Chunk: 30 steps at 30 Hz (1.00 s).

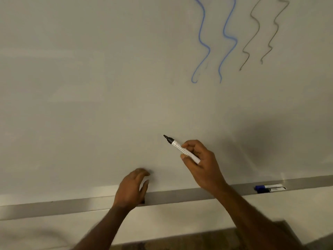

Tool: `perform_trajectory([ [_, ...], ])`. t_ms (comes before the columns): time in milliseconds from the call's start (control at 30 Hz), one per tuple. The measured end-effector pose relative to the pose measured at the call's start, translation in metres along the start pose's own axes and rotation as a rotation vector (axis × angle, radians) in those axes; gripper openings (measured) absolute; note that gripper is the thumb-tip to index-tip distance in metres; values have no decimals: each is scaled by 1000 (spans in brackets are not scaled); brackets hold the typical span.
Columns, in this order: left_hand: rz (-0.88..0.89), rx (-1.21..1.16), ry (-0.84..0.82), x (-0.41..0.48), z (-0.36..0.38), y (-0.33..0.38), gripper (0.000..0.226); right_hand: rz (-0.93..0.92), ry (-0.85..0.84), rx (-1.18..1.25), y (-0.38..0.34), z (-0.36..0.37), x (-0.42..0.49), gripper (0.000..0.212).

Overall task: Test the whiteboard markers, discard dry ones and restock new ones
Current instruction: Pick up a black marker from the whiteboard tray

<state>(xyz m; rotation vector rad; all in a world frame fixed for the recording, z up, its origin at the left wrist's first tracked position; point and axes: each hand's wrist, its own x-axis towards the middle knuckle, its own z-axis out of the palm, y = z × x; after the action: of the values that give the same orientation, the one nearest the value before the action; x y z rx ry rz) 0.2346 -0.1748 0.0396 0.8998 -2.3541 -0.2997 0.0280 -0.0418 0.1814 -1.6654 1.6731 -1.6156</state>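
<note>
Right hand (pixel 202 164) pinches the uncapped black marker (pixel 177 145), left hand (pixel 131 189) relaxed, seemingly empty; too light a stroke could wrongly read dry.

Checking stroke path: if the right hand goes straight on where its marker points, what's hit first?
Probably bare whiteboard, up-left of the marker tip in the right hand; tip-to-board gap unclear.

Your right hand (pixel 200 159), raised on a forearm entering from lower right, pinches a marker (pixel 182 147) between thumb and curled fingers, its tip pointing up-left. Your left hand (pixel 132 188), lower and leftward, shows its back, fingers loosely curved, thumb apart.
</note>
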Motion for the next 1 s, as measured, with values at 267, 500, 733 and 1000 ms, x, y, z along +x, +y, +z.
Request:
perform_trajectory([
  [267, 397, 237, 445, 88, -129, 39, 26, -338, 125, -45, -63, -14, 62, 30],
  [500, 441, 336, 671, 164, -226, 69, 46, -644, 284, -157, -117, -26, 116, 21],
  [733, 405, 415, 822, 200, -236, 75, 60, -773, 518, -242, -171, -31, 181, 34],
  [1000, 423, 456, 883, 202, -235, 72, 60, -816, 482, -405, -141, -23, 152, 32],
])
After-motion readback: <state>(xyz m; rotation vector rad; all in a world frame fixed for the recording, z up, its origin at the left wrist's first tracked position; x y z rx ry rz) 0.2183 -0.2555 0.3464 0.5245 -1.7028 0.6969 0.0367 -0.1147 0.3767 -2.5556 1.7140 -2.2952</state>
